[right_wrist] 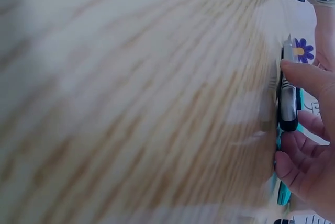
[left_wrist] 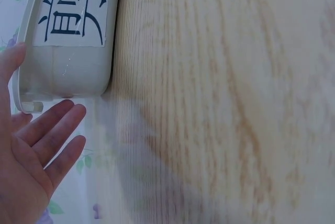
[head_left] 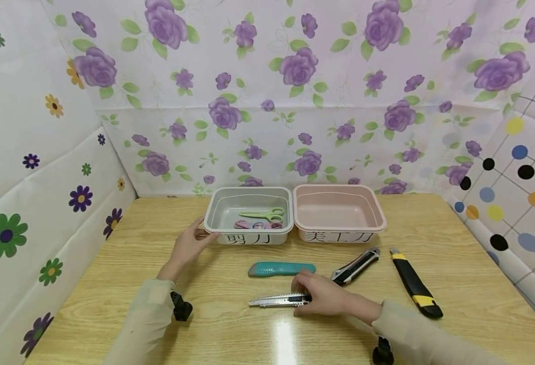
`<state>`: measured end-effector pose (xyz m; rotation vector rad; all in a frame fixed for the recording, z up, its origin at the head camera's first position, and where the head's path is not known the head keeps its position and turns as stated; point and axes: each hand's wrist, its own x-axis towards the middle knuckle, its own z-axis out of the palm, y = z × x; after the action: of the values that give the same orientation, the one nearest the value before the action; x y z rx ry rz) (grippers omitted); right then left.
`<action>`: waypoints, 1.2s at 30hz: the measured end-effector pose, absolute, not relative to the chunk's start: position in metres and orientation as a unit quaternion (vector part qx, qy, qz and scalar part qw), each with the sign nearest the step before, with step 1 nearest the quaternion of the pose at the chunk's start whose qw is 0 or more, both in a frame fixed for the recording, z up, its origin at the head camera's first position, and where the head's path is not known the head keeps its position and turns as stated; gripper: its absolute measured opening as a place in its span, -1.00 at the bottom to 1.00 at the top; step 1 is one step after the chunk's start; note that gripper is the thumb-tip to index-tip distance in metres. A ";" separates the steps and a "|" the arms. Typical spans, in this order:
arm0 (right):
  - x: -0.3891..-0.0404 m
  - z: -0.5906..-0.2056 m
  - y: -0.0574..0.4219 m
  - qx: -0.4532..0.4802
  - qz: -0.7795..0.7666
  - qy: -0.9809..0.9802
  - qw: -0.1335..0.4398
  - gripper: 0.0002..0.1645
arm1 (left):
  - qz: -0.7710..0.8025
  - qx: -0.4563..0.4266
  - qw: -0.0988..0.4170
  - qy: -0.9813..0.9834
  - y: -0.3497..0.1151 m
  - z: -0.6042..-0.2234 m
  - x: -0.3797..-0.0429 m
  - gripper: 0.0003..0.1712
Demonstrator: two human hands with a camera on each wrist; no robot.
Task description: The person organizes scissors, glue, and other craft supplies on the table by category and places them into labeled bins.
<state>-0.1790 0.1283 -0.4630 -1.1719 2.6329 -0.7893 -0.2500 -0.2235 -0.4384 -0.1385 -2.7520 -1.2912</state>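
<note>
My left hand rests at the near left corner of a grey plastic box, its thumb touching the front rim and its other fingers stretched out beside the wall. Green-handled scissors and pink scissors lie in that box. Over the table, my right hand pinches a silver utility knife near its black right end, thumb on the near side. A teal utility knife lies just beyond, close to the fingertips. To the right of this hand is a black and silver utility knife.
A pink plastic box stands right of the grey one, their rims side by side; both carry printed labels on the front. A black and yellow utility knife lies at the right. Flowered cloth hangs behind the wooden table.
</note>
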 end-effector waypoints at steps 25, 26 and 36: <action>-0.182 -0.469 0.133 -0.412 -0.286 0.864 0.047 -0.79 | -0.431 -0.049 0.052 -0.900 -0.222 -0.438 -0.250 -0.15; -0.182 -0.469 0.134 -0.414 -0.286 0.863 0.046 -0.80 | -0.431 -0.050 0.052 -0.900 -0.222 -0.438 -0.250 -0.15; -0.185 -0.460 0.141 -0.408 -0.285 0.867 0.021 -0.77 | -0.431 -0.048 0.048 -0.900 -0.223 -0.437 -0.248 -0.14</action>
<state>-0.1851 0.1406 -0.4597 -1.2654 2.6885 -0.8851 -0.2484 -0.2229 -0.4368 -0.1462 -2.7438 -1.3159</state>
